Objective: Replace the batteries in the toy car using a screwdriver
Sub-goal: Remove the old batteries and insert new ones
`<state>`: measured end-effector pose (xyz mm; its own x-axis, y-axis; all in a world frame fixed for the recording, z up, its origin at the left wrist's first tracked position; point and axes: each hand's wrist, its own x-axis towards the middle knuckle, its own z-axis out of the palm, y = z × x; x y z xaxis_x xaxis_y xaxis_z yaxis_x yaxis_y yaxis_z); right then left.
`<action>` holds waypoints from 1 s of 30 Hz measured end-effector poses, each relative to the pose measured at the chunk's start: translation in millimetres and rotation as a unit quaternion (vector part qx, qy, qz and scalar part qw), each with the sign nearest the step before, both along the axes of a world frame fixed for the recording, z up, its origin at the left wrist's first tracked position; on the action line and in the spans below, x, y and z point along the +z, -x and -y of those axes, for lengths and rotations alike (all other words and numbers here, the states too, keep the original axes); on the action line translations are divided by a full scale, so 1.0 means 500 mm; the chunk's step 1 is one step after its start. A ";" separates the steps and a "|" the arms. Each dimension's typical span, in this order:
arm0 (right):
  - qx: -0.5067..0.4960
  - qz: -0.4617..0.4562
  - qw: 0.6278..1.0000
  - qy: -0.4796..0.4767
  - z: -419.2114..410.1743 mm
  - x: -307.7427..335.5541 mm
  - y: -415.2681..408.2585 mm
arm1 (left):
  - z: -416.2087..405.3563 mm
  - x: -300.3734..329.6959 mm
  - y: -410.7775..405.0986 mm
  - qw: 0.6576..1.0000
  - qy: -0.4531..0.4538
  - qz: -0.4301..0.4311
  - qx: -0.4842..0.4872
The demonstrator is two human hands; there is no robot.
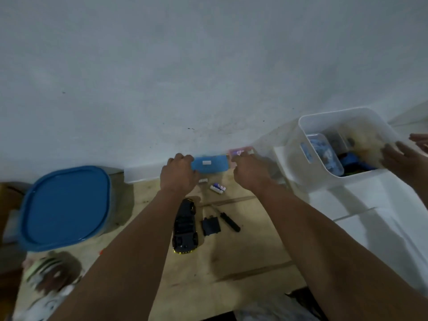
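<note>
The black toy car (185, 228) lies upside down on the wooden floor between my forearms. Its black battery cover (210, 225) rests just right of it, with a black screwdriver (229, 221) beside that. A pair of white and blue batteries (217, 188) lies further forward, near a small pale piece (203, 180). My left hand (178, 174) and my right hand (250, 172) grip the two ends of a small blue-lidded box (209, 164) against the wall. What the box holds is hidden.
A pink-lidded box (240, 151) sits behind my right hand. Another person's hands (400, 158) hold a white bin (301, 126) of assorted items at the right, over white boards. A large blue-lidded container (67, 205) stands at the left. The wall is straight ahead.
</note>
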<state>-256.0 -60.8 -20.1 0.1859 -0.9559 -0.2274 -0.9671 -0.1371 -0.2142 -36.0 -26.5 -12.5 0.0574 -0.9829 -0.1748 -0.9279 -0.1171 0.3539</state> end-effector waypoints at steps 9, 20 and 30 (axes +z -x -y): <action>0.019 0.007 0.999 -0.042 -0.064 -0.023 -0.086 | -0.188 -0.073 -0.057 0.966 -0.183 -0.093 0.156; -0.042 0.044 0.998 -0.029 -0.102 -0.139 -0.099 | -0.230 -0.157 -0.039 0.918 -0.213 -0.243 0.230; -0.045 0.043 0.998 -0.027 -0.075 -0.170 -0.103 | -0.222 -0.172 -0.039 0.891 -0.173 -0.304 0.289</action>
